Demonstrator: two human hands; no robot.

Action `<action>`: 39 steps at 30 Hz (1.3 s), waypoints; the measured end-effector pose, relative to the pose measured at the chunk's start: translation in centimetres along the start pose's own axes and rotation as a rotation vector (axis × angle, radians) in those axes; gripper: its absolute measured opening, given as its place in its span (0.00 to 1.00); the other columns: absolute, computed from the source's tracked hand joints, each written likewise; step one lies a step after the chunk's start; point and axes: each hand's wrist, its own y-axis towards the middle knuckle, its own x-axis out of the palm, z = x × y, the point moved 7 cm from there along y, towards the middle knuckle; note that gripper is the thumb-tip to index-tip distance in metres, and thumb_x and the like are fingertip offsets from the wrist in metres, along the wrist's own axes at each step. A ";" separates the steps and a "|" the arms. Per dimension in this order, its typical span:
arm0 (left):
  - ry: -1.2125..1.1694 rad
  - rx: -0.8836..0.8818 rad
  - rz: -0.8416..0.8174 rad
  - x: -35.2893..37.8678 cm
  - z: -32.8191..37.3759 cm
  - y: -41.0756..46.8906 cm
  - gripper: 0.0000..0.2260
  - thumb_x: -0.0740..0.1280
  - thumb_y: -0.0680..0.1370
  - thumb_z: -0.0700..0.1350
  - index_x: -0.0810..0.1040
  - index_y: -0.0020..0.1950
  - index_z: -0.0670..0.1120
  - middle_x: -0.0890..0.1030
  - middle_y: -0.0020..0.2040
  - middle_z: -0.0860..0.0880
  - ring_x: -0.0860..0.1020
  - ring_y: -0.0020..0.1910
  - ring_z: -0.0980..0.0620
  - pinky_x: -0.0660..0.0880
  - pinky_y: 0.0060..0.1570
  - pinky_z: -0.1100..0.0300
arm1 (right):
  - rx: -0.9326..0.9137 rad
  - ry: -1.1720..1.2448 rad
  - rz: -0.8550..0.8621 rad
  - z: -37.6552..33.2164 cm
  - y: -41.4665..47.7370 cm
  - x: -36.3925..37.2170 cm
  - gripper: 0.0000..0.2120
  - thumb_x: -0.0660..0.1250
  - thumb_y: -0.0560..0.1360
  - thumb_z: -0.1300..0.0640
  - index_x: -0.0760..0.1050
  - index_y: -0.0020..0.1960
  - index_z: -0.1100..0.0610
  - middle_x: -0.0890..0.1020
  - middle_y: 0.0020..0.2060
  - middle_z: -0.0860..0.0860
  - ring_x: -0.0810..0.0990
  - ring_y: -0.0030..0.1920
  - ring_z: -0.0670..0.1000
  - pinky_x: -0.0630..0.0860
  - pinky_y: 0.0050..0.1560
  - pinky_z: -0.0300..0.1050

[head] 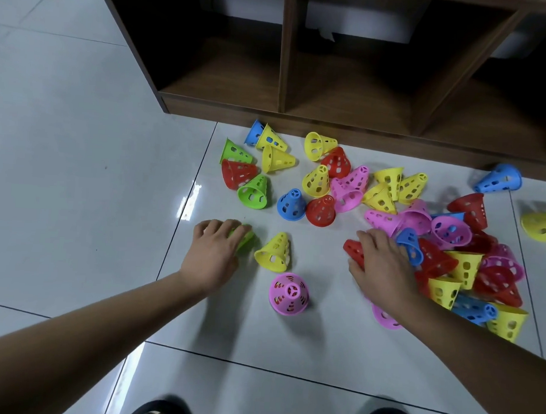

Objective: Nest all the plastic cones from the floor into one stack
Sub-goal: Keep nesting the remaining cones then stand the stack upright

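My left grip (213,251) is curled over a green cone (244,237) on the floor (79,167). My right grip (383,268) clasps a red cone (352,251) at the near edge of the scattered cones (450,228). Between the two lie a tilted yellow cone (274,249) and an upright pink cone (288,293).

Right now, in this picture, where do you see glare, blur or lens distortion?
Head view: a white glare streak lies on the floor tile. Head view: the right hand is slightly motion-blurred. Head view: the shelf unit has edges that lean and spread, which is wide-angle distortion.
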 end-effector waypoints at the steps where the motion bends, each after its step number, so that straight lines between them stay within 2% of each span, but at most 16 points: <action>1: -0.002 -0.026 -0.007 0.3 -0.6 -0.1 0.32 0.75 0.70 0.46 0.73 0.74 0.54 0.79 0.64 0.50 0.78 0.59 0.40 0.68 0.65 0.44 | 0.007 -0.004 -0.027 0.1 -0.2 0.4 0.28 0.73 0.76 0.45 0.73 0.71 0.56 0.77 0.64 0.55 0.80 0.59 0.61 0.76 0.59 0.61; 5: -0.044 -0.080 -0.016 0.6 -1.8 -0.6 0.28 0.75 0.70 0.47 0.76 0.70 0.53 0.81 0.57 0.50 0.79 0.53 0.40 0.72 0.57 0.47 | -0.004 0.020 -0.124 -0.1 -0.6 1.3 0.28 0.74 0.73 0.46 0.74 0.70 0.53 0.76 0.58 0.54 0.79 0.56 0.60 0.77 0.57 0.58; 9: -0.222 -0.083 0.017 -1.3 -1.2 -0.7 0.27 0.73 0.70 0.53 0.77 0.69 0.50 0.83 0.57 0.48 0.81 0.52 0.39 0.77 0.50 0.50 | -0.009 0.124 -0.118 -1.1 -0.6 0.3 0.23 0.73 0.72 0.46 0.77 0.64 0.54 0.77 0.52 0.52 0.80 0.52 0.58 0.79 0.52 0.54; 11: -0.338 -0.098 0.075 -3.4 -0.4 -0.9 0.25 0.71 0.74 0.57 0.76 0.70 0.51 0.83 0.58 0.50 0.81 0.52 0.44 0.78 0.49 0.53 | 0.000 0.246 -0.048 -1.8 -0.6 -1.0 0.21 0.71 0.73 0.44 0.77 0.61 0.54 0.78 0.50 0.52 0.79 0.50 0.58 0.78 0.51 0.54; 14: -0.494 -0.144 0.176 -6.8 1.2 -1.3 0.22 0.73 0.78 0.56 0.74 0.71 0.55 0.81 0.60 0.56 0.79 0.51 0.54 0.76 0.48 0.59 | 0.041 0.470 0.008 -3.0 -0.4 -3.2 0.19 0.66 0.73 0.41 0.75 0.57 0.52 0.78 0.47 0.50 0.76 0.49 0.57 0.76 0.49 0.55; 16: -0.643 -0.142 0.229 -8.5 2.5 -1.9 0.23 0.73 0.80 0.55 0.73 0.73 0.55 0.80 0.59 0.59 0.79 0.52 0.59 0.73 0.49 0.67 | 0.064 0.631 0.014 -3.8 -0.4 -4.3 0.14 0.68 0.76 0.43 0.73 0.56 0.50 0.78 0.46 0.47 0.76 0.48 0.55 0.76 0.49 0.55; 18: -0.761 -0.093 0.269 -9.8 4.1 -2.7 0.23 0.72 0.81 0.54 0.71 0.75 0.54 0.79 0.59 0.59 0.79 0.55 0.59 0.72 0.51 0.70 | 0.079 0.782 0.041 -4.4 -0.6 -5.4 0.12 0.70 0.79 0.45 0.71 0.58 0.47 0.80 0.47 0.46 0.79 0.50 0.55 0.77 0.50 0.55; 20: -0.806 -0.037 0.278 -10.4 5.5 -3.6 0.25 0.71 0.81 0.53 0.69 0.77 0.54 0.77 0.61 0.61 0.79 0.58 0.57 0.73 0.54 0.69 | 0.059 0.886 0.081 -5.2 -1.0 -6.6 0.11 0.70 0.82 0.47 0.71 0.60 0.48 0.80 0.49 0.44 0.80 0.52 0.53 0.76 0.52 0.52; 23: -0.797 0.014 0.232 -9.8 7.2 -4.7 0.25 0.70 0.82 0.55 0.67 0.77 0.57 0.75 0.65 0.65 0.78 0.60 0.58 0.74 0.57 0.66 | 0.022 1.011 0.136 -6.3 -1.5 -8.5 0.11 0.68 0.84 0.48 0.71 0.62 0.49 0.80 0.51 0.38 0.80 0.53 0.43 0.75 0.54 0.45; 26: -0.717 0.061 0.139 -7.9 8.3 -5.2 0.23 0.70 0.83 0.59 0.66 0.75 0.60 0.75 0.67 0.65 0.77 0.58 0.58 0.71 0.59 0.68 | -0.005 1.054 0.162 -7.3 -2.1 -9.5 0.19 0.66 0.82 0.44 0.70 0.67 0.53 0.82 0.54 0.43 0.81 0.56 0.45 0.77 0.56 0.44; 28: -0.670 0.111 0.093 -6.5 8.6 -5.5 0.20 0.68 0.84 0.61 0.69 0.73 0.59 0.77 0.66 0.63 0.76 0.57 0.57 0.71 0.60 0.64 | -0.044 1.063 0.122 -8.1 -2.7 -9.4 0.22 0.65 0.82 0.40 0.69 0.69 0.51 0.82 0.57 0.47 0.82 0.58 0.48 0.79 0.59 0.48; 30: -0.696 0.097 0.055 -5.0 7.9 -5.9 0.18 0.67 0.83 0.63 0.70 0.70 0.58 0.79 0.62 0.62 0.78 0.56 0.56 0.75 0.58 0.57 | -0.097 1.038 0.064 -9.2 -3.4 -9.1 0.22 0.65 0.82 0.38 0.67 0.70 0.46 0.81 0.60 0.47 0.81 0.61 0.49 0.79 0.61 0.51; 33: -0.786 0.051 -0.002 -3.1 6.8 -6.9 0.17 0.69 0.82 0.64 0.70 0.66 0.58 0.82 0.56 0.59 0.82 0.52 0.53 0.80 0.51 0.49 | -0.172 0.990 0.001 -10.5 -4.4 -8.3 0.22 0.64 0.82 0.36 0.66 0.71 0.44 0.79 0.62 0.45 0.78 0.64 0.47 0.77 0.63 0.50; 35: -0.819 0.029 0.035 -3.2 6.3 -7.5 0.17 0.70 0.82 0.63 0.70 0.64 0.58 0.82 0.55 0.60 0.83 0.52 0.55 0.81 0.51 0.49 | -0.177 0.981 -0.007 -10.7 -4.7 -7.9 0.23 0.63 0.81 0.35 0.66 0.71 0.44 0.78 0.62 0.44 0.77 0.64 0.46 0.76 0.64 0.48; 39: -0.909 -0.053 0.228 -5.7 5.6 -7.1 0.17 0.70 0.83 0.57 0.69 0.68 0.59 0.80 0.60 0.63 0.83 0.59 0.57 0.80 0.58 0.57 | -0.210 0.942 0.015 -10.8 -5.4 -7.8 0.21 0.64 0.82 0.36 0.65 0.71 0.42 0.76 0.61 0.40 0.76 0.64 0.45 0.72 0.64 0.38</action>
